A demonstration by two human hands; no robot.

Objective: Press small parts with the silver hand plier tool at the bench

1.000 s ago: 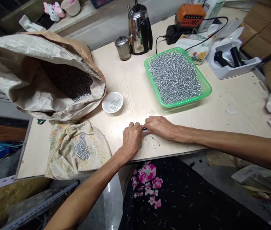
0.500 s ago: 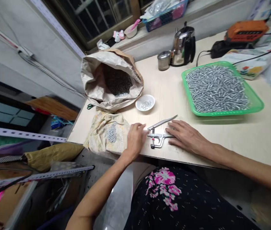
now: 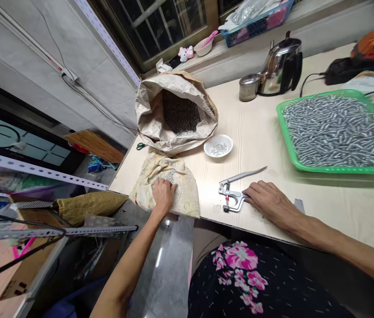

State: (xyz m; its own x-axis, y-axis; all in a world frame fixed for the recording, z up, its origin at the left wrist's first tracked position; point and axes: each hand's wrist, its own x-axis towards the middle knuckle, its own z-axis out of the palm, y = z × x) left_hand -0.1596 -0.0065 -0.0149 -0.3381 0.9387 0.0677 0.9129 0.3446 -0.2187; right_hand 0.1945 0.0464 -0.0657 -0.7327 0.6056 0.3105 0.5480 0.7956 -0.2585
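My left hand (image 3: 164, 194) rests on a patterned yellowish cloth (image 3: 183, 198), its fingers drawn together at a small heap of metal pins (image 3: 171, 176). Whatever is between those fingertips is hidden. Silver snap-fastener pliers (image 3: 236, 196) lie on the table, the upper handle spread away from the lower one. My right hand (image 3: 268, 201) has its fingers curled around the end of the lower handle. Behind the pliers stands a white bowl (image 3: 208, 149) holding several small metal pieces.
An open paper sack (image 3: 147, 119) of metal pieces stands behind the cloth. A green tray (image 3: 294, 159) heaped with metal pins is at the right. A steel kettle (image 3: 277, 66) and small lidded pot (image 3: 249, 88) stand at the back; green-handled scissors (image 3: 141, 146) lie by the sack.
My left hand has moved left from beside the pliers onto the pin heap on the cloth. My right hand's outstretched fingers have curled at the handle. The view has shifted left.
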